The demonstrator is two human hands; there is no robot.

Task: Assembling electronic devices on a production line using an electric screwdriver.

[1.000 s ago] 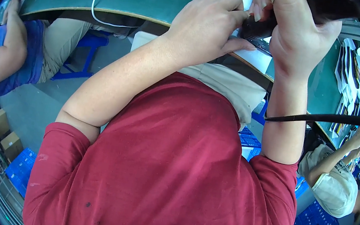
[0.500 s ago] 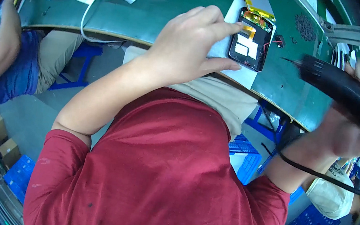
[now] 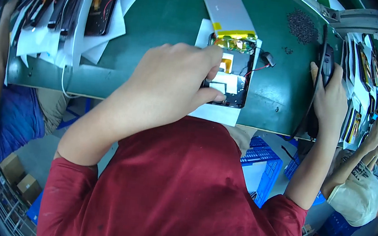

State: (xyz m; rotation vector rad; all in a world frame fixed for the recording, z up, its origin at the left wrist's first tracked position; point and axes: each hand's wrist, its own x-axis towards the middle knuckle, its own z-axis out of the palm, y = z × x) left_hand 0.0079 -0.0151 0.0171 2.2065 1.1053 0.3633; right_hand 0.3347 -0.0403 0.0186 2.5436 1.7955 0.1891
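Note:
An opened flat electronic device in a black casing (image 3: 246,85) lies on a white sheet (image 3: 220,114) at the table's near edge. Its green circuit board (image 3: 236,44) and white inner pieces show. Folded out past its far end is a silver battery (image 3: 232,16) with yellow tape. My left hand (image 3: 170,78) is closed at the casing's left edge, thumb on the near left corner and index finger curled; the other fingertips are hidden. To the right, my right hand (image 3: 332,100) is wrapped round a black electric screwdriver (image 3: 327,64) at the table's right side.
A small black part (image 3: 268,58) on red wires lies right of the casing. Farther back is a pile of tiny dark screws (image 3: 301,26). Stacked devices between papers stand at left (image 3: 80,20) and right (image 3: 355,86). Other people sit on both sides.
My right hand has swung the screwdriver from its raised, sideways pose to the table's right side. My left fingers have drawn together at the casing. The head view has shifted.

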